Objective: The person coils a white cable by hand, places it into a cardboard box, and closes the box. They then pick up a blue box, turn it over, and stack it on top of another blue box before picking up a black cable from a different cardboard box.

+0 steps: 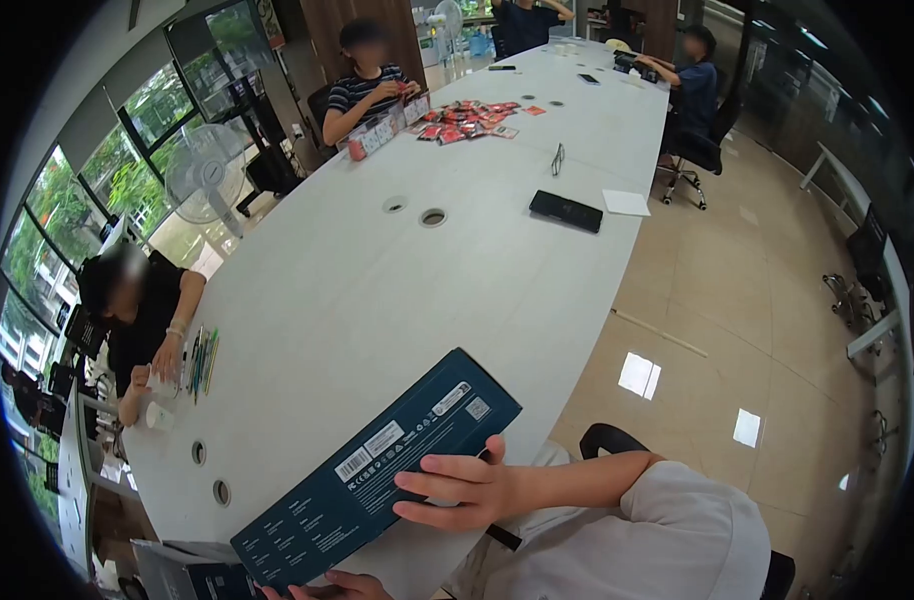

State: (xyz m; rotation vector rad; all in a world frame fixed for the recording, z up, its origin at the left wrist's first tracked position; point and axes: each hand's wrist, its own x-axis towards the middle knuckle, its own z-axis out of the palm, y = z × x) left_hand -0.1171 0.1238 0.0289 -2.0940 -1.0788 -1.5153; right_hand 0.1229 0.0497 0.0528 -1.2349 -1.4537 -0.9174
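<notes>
A long dark teal cardboard box [377, 470] with printed text, white barcode labels and a QR code lies aslant at the near end of the white table. My right hand [462, 487] reaches in from the right, its fingers spread across the box's printed side near the edge closest to me. A pale patch shows between those fingers; I cannot make out what it is. At the bottom edge of the view, my left hand [342, 587] has its fingers at the box's lower corner, gripping it, and is partly cut off. Beside that corner stands another dark box [192, 572].
The long white table [317, 290] has cable holes, a black phone [566, 211], white paper [626, 203], glasses [558, 159] and red packets [467, 122]. At left, a person [147, 310] sits by pens [203, 362] and a white cup [160, 415]. Other people sit farther off.
</notes>
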